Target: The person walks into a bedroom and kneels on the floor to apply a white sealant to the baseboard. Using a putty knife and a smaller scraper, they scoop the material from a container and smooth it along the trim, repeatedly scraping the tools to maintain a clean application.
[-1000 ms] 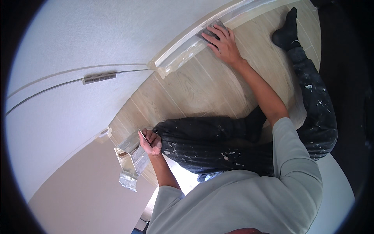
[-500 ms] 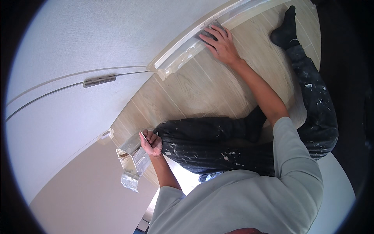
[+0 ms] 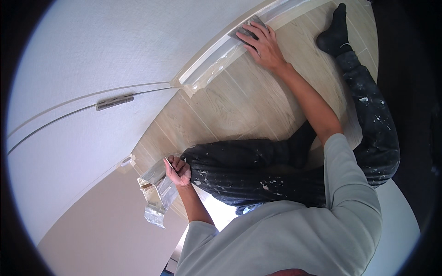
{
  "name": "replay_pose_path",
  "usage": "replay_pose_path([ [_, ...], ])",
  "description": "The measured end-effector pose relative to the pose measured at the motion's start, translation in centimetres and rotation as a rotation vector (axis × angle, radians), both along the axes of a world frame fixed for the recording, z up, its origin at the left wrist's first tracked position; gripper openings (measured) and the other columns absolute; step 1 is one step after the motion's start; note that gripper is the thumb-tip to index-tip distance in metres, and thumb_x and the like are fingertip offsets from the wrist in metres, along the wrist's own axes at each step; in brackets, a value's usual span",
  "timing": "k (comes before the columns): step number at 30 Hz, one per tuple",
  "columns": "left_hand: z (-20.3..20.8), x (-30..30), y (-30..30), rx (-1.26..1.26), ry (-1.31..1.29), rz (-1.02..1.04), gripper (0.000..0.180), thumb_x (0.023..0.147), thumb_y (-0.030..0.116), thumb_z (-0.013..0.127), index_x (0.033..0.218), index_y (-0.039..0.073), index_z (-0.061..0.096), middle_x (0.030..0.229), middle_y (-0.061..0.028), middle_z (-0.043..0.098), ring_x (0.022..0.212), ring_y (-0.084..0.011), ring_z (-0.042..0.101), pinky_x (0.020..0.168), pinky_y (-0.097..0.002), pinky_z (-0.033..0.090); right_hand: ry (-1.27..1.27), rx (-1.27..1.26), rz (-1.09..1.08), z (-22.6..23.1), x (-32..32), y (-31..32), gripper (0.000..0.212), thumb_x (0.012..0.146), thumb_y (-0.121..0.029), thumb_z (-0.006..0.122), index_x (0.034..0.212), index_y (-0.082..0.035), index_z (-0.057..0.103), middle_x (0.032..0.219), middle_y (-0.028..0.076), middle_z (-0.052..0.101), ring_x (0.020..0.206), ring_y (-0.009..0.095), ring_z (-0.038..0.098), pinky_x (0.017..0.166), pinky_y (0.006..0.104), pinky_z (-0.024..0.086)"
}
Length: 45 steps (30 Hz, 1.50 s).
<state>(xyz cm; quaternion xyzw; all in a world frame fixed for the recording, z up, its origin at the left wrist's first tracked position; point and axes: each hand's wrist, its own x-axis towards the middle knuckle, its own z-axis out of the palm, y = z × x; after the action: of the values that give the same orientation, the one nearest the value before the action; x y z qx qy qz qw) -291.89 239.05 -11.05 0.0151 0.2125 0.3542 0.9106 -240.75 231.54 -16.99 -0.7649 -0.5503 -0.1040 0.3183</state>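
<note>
My right hand [image 3: 260, 42] presses a small grey sanding block [image 3: 248, 25] flat against the white baseboard [image 3: 216, 55] where wall meets floor. Clear plastic masking film [image 3: 216, 70] runs along the floor just under the baseboard. My left hand [image 3: 177, 170] rests by my knee, fingers closed on a thin flat tool with a crumpled bundle of clear film and tape [image 3: 155, 193] hanging beside it. I sit on the floor in dark paint-spattered trousers [image 3: 258, 170].
Light wood-plank floor [image 3: 230, 106] lies between my legs and the wall. A white door with a metal hinge [image 3: 114, 102] stands at left. My socked foot [image 3: 334, 32] stretches toward the upper right.
My right hand has slid a little along the baseboard. The left hand and the film bundle have barely moved.
</note>
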Motion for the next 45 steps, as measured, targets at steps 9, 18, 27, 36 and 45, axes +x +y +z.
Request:
replay_pose_path([
  [9,1.0,1.0,-0.3,0.104,0.126,-0.073,0.027,0.104,0.031,0.049,0.1,0.005,0.057,0.078,-0.0036,0.057,0.065,-0.0103,0.058,0.044,-0.0198,0.045,0.058,-0.062,0.018,1.1,-1.2,-3.1,0.043,0.09,-0.021,0.065,0.132,-0.019,0.061,0.141,0.007,0.049,0.135,0.03,0.04,0.113,0.0504,0.028],
  [18,7.5,14.6,-5.7,-0.031,0.291,-0.252,0.033,0.099,0.03,0.058,0.118,0.004,0.062,0.108,-0.0107,0.07,0.098,-0.0232,0.068,0.089,-0.0389,0.054,0.597,0.058,0.701,19.0,-15.6,-10.4,0.042,0.089,-0.018,0.064,0.13,-0.013,0.062,0.139,0.013,0.05,0.133,0.035,0.042,0.112,0.0492,0.032],
  [27,16.6,16.0,-8.7,0.168,0.312,-0.41,0.037,0.098,0.032,0.059,0.121,0.003,0.06,0.108,-0.0091,0.07,0.094,-0.019,0.07,0.083,-0.0347,0.058,0.247,-0.121,0.809,25.5,-13.8,-14.5,0.045,0.085,-0.015,0.067,0.129,-0.015,0.064,0.139,0.014,0.051,0.132,0.038,0.044,0.11,0.0494,0.035],
  [36,19.9,14.7,-7.6,0.48,0.528,-0.586,0.043,0.096,0.034,0.063,0.119,-0.002,0.058,0.104,-0.0099,0.068,0.09,-0.0165,0.069,0.081,-0.0321,0.057,-0.096,-0.354,0.79,32.1,-10.8,-15.4,0.046,0.08,-0.013,0.069,0.125,-0.016,0.067,0.138,0.011,0.052,0.13,0.035,0.046,0.108,0.0498,0.037],
  [45,23.2,16.5,-6.5,0.693,0.702,-0.599,0.049,0.093,0.035,0.068,0.118,-0.004,0.053,0.099,-0.0105,0.066,0.084,-0.0165,0.069,0.072,-0.0323,0.059,-0.185,-0.47,0.907,34.7,-11.3,-14.0,0.046,0.077,-0.012,0.07,0.123,-0.014,0.066,0.134,0.011,0.054,0.128,0.034,0.046,0.107,0.049,0.037],
])
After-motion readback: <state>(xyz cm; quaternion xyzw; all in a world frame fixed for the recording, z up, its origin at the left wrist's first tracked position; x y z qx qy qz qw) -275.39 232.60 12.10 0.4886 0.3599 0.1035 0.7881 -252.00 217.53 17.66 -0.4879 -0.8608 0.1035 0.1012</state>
